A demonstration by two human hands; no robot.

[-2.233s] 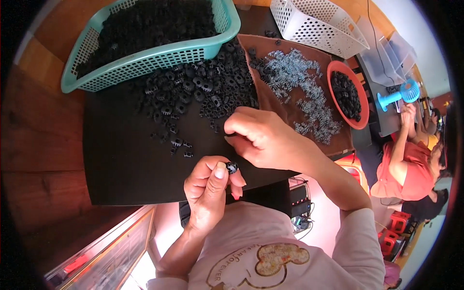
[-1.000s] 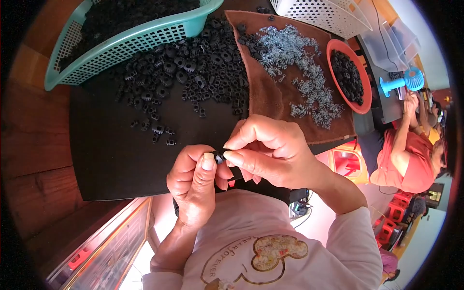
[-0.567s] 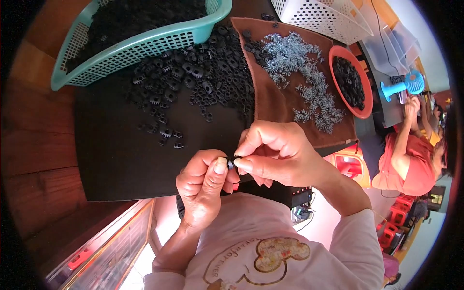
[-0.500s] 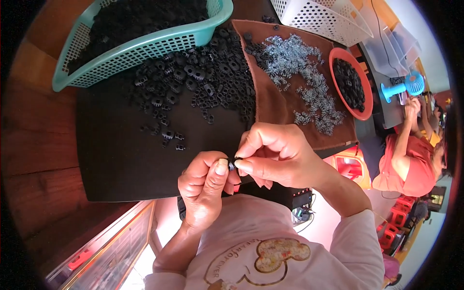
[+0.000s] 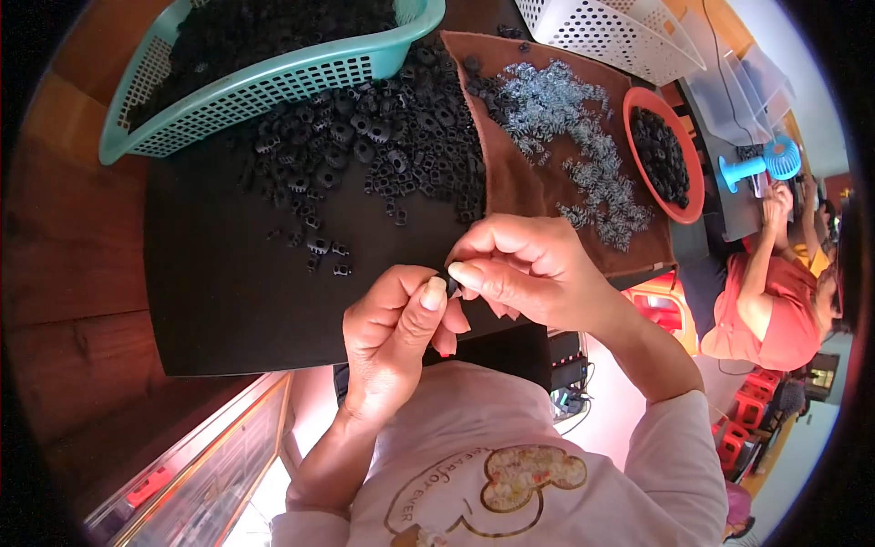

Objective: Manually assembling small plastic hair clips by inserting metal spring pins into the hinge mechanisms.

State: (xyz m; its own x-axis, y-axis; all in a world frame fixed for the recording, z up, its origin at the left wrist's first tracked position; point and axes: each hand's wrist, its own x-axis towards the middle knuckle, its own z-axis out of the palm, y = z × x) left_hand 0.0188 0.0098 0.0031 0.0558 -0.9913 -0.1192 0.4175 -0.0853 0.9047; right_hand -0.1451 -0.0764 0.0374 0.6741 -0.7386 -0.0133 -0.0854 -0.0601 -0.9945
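Note:
Above the table's front edge, my left hand (image 5: 390,326) and my right hand (image 5: 533,273) meet at the fingertips. Between them is a small black plastic part (image 5: 452,283), which looks like a piece of a cord lock; the fingers cover most of it. Both hands pinch it with thumb and fingers. Loose black plastic parts (image 5: 365,137) of the same sort lie heaped beyond my hands, a few of them scattered closer. To the right, small metal springs (image 5: 556,105) are spread over a brown cloth (image 5: 519,196).
A green basket (image 5: 264,89) full of black pieces stands at the far left. An orange-red bowl (image 5: 694,196) of black parts sits right of the springs. Behind are a white perforated basket (image 5: 629,46) and a blue fan (image 5: 775,159). Another person (image 5: 775,314) sits at the right.
Both hands have risen slightly away from my body and a little to the right. Their fingertips are closer together, covering more of the black part.

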